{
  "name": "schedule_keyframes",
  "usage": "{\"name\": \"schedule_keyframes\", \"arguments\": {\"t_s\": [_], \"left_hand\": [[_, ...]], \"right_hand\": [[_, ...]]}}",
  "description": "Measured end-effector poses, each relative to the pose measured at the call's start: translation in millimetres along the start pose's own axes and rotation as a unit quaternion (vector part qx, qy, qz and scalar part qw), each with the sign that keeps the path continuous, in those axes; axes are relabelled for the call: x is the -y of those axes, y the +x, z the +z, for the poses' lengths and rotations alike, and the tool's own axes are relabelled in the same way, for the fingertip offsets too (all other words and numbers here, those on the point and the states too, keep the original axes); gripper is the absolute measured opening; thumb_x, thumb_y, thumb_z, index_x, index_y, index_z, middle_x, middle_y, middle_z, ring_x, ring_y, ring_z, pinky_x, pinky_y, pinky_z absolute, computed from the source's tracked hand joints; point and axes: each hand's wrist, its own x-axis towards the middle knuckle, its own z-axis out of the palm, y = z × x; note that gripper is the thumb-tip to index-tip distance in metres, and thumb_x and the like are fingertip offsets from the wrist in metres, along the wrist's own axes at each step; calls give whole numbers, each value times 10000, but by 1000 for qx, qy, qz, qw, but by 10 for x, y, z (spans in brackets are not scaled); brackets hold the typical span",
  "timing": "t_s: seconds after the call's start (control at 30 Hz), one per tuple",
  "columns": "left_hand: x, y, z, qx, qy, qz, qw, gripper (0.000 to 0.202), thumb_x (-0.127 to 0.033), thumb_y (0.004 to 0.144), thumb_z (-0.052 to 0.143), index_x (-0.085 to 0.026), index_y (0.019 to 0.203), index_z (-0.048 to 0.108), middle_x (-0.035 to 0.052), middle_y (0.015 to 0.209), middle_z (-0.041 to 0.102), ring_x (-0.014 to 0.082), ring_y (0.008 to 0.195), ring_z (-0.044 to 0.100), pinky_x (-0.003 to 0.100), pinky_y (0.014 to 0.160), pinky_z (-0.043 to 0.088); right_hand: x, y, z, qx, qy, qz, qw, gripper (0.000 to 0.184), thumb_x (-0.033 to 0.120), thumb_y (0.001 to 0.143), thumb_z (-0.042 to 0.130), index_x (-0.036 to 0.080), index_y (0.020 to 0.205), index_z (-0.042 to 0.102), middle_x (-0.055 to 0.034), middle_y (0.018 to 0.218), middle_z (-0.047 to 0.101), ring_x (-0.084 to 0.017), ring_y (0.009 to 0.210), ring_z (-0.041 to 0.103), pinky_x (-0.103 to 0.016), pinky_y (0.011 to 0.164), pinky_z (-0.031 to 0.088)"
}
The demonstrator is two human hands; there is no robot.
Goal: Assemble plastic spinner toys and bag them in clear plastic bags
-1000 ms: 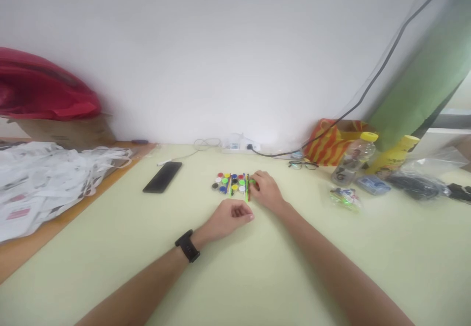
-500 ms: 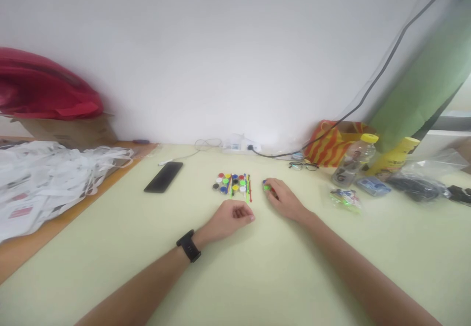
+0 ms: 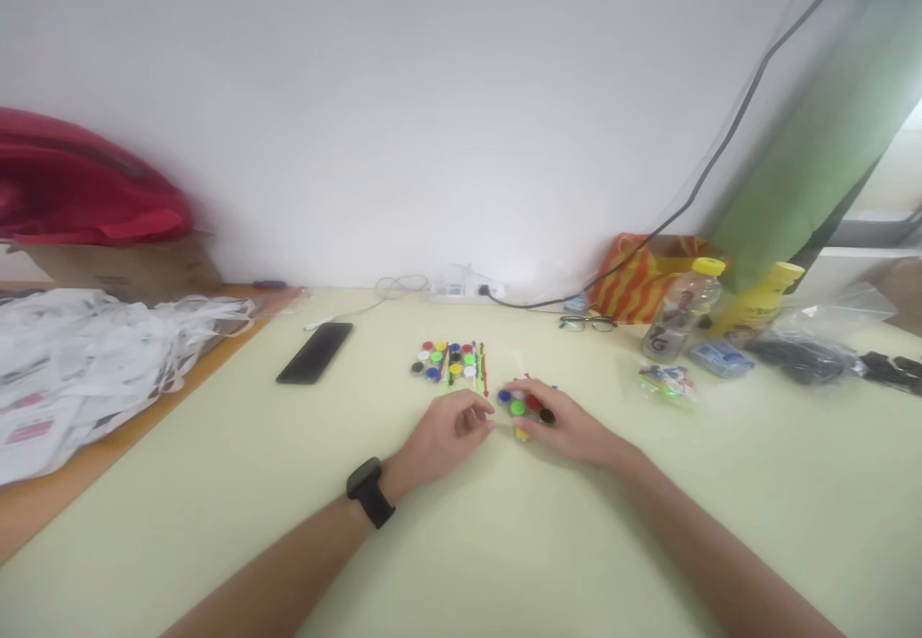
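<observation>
In the head view my right hand (image 3: 569, 422) grips a small cluster of joined paint pots (image 3: 517, 407) with blue, green, red, black and yellow lids. Part of that cluster is hidden under the fingers, and a thin stick-like end shows just beyond it. My left hand (image 3: 450, 431), with a black watch on its wrist, is beside the pots, fingers curled, thumb and forefinger slightly apart with nothing visible between them. Just beyond it lie more paint pots (image 3: 433, 357) in rows, with thin coloured paintbrushes (image 3: 483, 369) alongside.
A black phone (image 3: 315, 353) lies to the left, near white bags (image 3: 86, 369). At the back are a power strip (image 3: 468, 290) and glasses (image 3: 587, 323). A striped bag (image 3: 626, 278), a bottle (image 3: 681, 311) and a small plastic packet (image 3: 664, 383) are on the right.
My right hand has drawn the paint pots nearer to me and slightly left, so more lids show. My left hand stays almost where it was, its thumb and forefinger a little more apart.
</observation>
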Motion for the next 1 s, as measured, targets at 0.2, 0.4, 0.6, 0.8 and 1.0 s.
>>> {"name": "schedule_keyframes", "arguments": {"t_s": [0.2, 0.4, 0.6, 0.8, 1.0], "left_hand": [[-39, -44, -14, 21, 91, 61, 994, 367, -347, 957, 609, -290, 1319, 622, 45, 1226, 649, 191, 945, 649, 334, 871, 549], [-46, -70, -7, 58, 150, 113, 981, 382, -262, 1023, 470, -302, 1384, 588, 44, 1467, 558, 246, 1334, 520, 416, 1142, 417], [-101, -43, -52, 49, 119, 98, 987, 130, -216, 949, 552, -233, 975, 678, 46, 1011, 676, 205, 926, 625, 329, 847, 506], [-139, -85, -49, 83, 64, 115, 988, 165, -261, 899, 646, -231, 1057, 683, 43, 973, 656, 177, 806, 601, 312, 797, 496], [-189, -131, 3, 130, 31, 147, 980, 213, -293, 891, 686, -233, 1095, 702, 91, 1159, 671, 230, 1051, 639, 358, 995, 491]], "right_hand": [[-95, -20, -187, -74, -37, 17, 996, 319, 360, 1018, 463, 270, 1286, 611, -70, 1312, 665, -251, 1229, 603, -422, 1074, 459], [-257, -58, -362, -56, -162, 79, 982, 219, 247, 948, 481, 232, 1027, 685, -68, 1033, 736, -226, 947, 673, -362, 852, 504], [-215, -134, -471, -8, -187, 130, 974, 121, 302, 865, 613, 233, 768, 631, -10, 750, 688, -183, 676, 615, -290, 607, 408], [-268, -137, -421, -44, -255, 149, 954, 154, 182, 883, 540, 227, 736, 534, -25, 756, 660, -178, 671, 562, -290, 596, 338], [-256, -95, -483, -135, -209, 161, 955, 134, 216, 934, 476, 238, 803, 457, -31, 786, 633, -202, 712, 578, -309, 633, 389]]}}
